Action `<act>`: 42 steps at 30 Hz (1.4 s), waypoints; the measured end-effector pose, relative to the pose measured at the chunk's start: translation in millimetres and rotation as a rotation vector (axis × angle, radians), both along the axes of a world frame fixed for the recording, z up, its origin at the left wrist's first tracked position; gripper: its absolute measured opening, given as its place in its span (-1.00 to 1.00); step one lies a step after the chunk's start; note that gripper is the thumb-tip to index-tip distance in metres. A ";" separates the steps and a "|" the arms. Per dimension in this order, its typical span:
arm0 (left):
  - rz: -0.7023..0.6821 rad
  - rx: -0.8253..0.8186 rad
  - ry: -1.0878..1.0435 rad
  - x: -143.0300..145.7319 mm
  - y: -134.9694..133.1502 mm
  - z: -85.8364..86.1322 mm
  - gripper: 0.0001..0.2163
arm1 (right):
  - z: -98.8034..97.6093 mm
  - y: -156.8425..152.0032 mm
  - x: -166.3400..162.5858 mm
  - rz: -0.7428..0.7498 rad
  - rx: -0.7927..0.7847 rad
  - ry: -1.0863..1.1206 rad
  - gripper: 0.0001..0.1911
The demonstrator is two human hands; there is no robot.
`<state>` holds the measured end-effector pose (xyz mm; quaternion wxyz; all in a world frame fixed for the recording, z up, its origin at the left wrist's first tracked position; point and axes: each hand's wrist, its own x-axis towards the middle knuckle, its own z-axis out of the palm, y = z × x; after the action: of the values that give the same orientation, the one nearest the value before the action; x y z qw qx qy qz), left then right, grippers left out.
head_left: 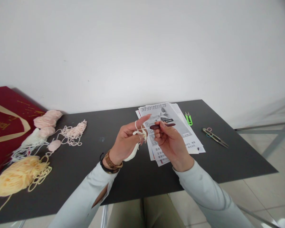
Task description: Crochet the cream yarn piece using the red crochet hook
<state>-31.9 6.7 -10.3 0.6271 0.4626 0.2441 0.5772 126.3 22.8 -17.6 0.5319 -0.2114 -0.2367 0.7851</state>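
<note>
My left hand (127,139) is raised above the black table (228,158), its forefinger stretched out with white yarn (136,148) looped round it and a small white crocheted piece hanging below the fingers. My right hand (169,139) is closed on a dark red crochet hook (160,126), whose tip points left toward the yarn on my left hand. The two hands are close together, a little apart.
Printed paper sheets (180,126) lie under my hands. Green thread snips (188,118) and metal scissors (215,136) lie to the right. Pink yarn (47,119), a loose pink tangle (73,133) and yellow yarn (19,177) lie left, next to a red bag (4,123).
</note>
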 end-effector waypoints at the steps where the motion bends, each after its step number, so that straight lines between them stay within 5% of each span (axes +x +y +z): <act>1: -0.003 -0.027 -0.009 2.0 0.3 -2.3 -0.53 | -0.1 -1.1 -1.8 -0.005 0.001 -0.002 -0.80; 8: -0.005 -0.125 0.029 3.9 2.2 -3.9 -0.60 | -1.6 -3.5 -8.8 -0.037 0.046 -0.048 -0.79; 14: -0.418 -0.125 0.128 -25.8 11.2 -2.0 -0.67 | -8.2 0.1 -6.1 0.037 0.075 -0.025 -0.79; 20: -0.561 -0.064 0.313 -36.7 18.7 -6.6 -0.76 | -10.4 0.7 -5.2 0.242 0.075 -0.040 -0.77; 25: -0.619 -0.031 0.549 -42.5 21.4 9.5 -0.80 | -14.1 4.9 -3.2 0.282 0.060 -0.017 -0.81; 28: -0.537 0.073 0.848 -45.2 22.2 18.4 -0.78 | -16.8 7.0 -0.7 0.287 0.054 -0.011 -0.87; 34: -0.074 0.491 1.335 -35.4 15.8 17.5 -0.85 | -14.3 8.2 1.8 0.359 0.059 -0.021 -0.86; 37: 0.078 0.598 1.397 -30.7 14.6 14.8 -0.83 | -11.3 8.4 2.4 0.370 0.061 -0.030 -0.83; 39: 0.082 0.620 1.358 -31.8 15.7 15.5 -0.89 | -10.0 8.3 3.4 0.385 0.053 -0.038 -0.83; 42: 0.061 0.591 1.245 -38.7 16.5 19.9 -0.75 | -10.2 8.2 5.1 0.403 0.036 -0.064 -0.83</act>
<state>-70.6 23.2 9.7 0.2011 0.8524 0.4040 0.2640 131.4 31.0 -27.8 0.3601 -0.1751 -0.3048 0.8642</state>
